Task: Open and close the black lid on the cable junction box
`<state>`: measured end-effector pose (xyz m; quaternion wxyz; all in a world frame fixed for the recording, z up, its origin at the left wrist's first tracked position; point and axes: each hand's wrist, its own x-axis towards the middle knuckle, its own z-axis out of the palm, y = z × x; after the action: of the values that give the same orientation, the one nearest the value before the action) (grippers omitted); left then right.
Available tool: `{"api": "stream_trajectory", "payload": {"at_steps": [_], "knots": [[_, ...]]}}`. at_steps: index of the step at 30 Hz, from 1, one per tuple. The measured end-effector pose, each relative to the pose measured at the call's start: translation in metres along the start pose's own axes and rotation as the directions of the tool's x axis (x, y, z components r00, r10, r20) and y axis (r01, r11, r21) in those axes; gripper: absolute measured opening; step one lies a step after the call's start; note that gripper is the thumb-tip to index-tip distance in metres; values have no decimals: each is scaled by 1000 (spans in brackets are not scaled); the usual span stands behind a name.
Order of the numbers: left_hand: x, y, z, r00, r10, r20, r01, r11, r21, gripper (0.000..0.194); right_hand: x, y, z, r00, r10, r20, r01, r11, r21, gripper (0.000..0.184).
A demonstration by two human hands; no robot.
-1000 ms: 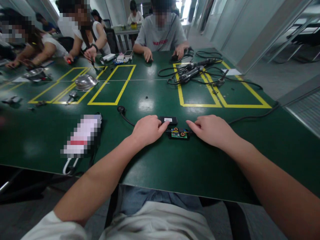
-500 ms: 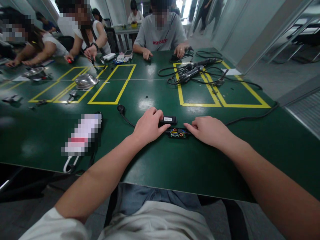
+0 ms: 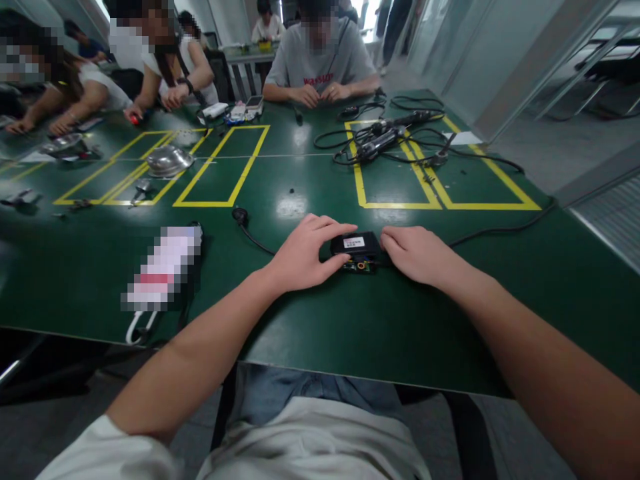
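My left hand [image 3: 307, 257] grips the left end of a black plastic cover [image 3: 367, 241] with a white label, thumb in front and fingers behind. Beneath the cover's near edge shows a green circuit board [image 3: 361, 267] with copper-coloured coils, in a black case on the table; the cover hides its rear part. My right hand [image 3: 417, 255] is closed at the case's right end, around the black cable [image 3: 493, 233] that comes out behind the hand. Its fingertips are partly hidden. Left of my left hand, a cable with a black plug [image 3: 241, 215] runs toward the case.
The green table [image 3: 300, 327] bears yellow tape frames [image 3: 400, 206]. A phone-like, pixelated item [image 3: 165, 267] lies at left. Farther off are a metal bowl-shaped part [image 3: 170, 162], tools with tangled black cables [image 3: 383, 141], and co-workers, one person [image 3: 323, 63] seated opposite.
My left hand has taken the labelled cover and brought it right and nearer, over the circuit board. My right hand's fingers have closed in. The person opposite has brought both hands together.
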<state>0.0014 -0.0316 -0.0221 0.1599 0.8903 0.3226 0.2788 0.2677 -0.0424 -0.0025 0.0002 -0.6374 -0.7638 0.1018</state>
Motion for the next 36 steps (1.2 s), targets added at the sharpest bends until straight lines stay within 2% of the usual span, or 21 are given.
{"api": "stream_trajectory", "payload": {"at_steps": [3, 5, 15, 19, 25, 30, 33, 36], "knots": [[0, 2, 3, 988, 11, 155, -8, 1000, -16, 43, 0, -1, 1, 1000, -2, 9, 2, 1000, 20, 45], [1, 3, 5, 977, 0, 213, 2, 1000, -5, 43, -1, -2, 2, 1000, 3, -12, -3, 999, 32, 47], [3, 10, 4, 968, -74, 242, 75, 997, 4, 44, -2, 1, 7, 993, -109, -44, 111, 993, 28, 46], [4, 5, 7, 962, -109, 252, 121, 992, -32, 44, -1, 3, 11, 978, -199, -66, 205, 972, 110, 44], [4, 2, 12, 962, -144, 231, 168, 982, -88, 62, 2, 4, 18, 965, -245, -97, 260, 947, 191, 39], [5, 3, 11, 962, -142, 234, 163, 984, -69, 41, 4, 8, 19, 955, -273, -120, 294, 930, 222, 39], [5, 4, 10, 963, -146, 226, 167, 983, -74, 39, 2, 9, 21, 928, -336, -163, 370, 889, 272, 36], [6, 5, 10, 963, -158, 219, 181, 980, -86, 37, -1, 9, 24, 867, -435, -245, 494, 817, 297, 34]]}}
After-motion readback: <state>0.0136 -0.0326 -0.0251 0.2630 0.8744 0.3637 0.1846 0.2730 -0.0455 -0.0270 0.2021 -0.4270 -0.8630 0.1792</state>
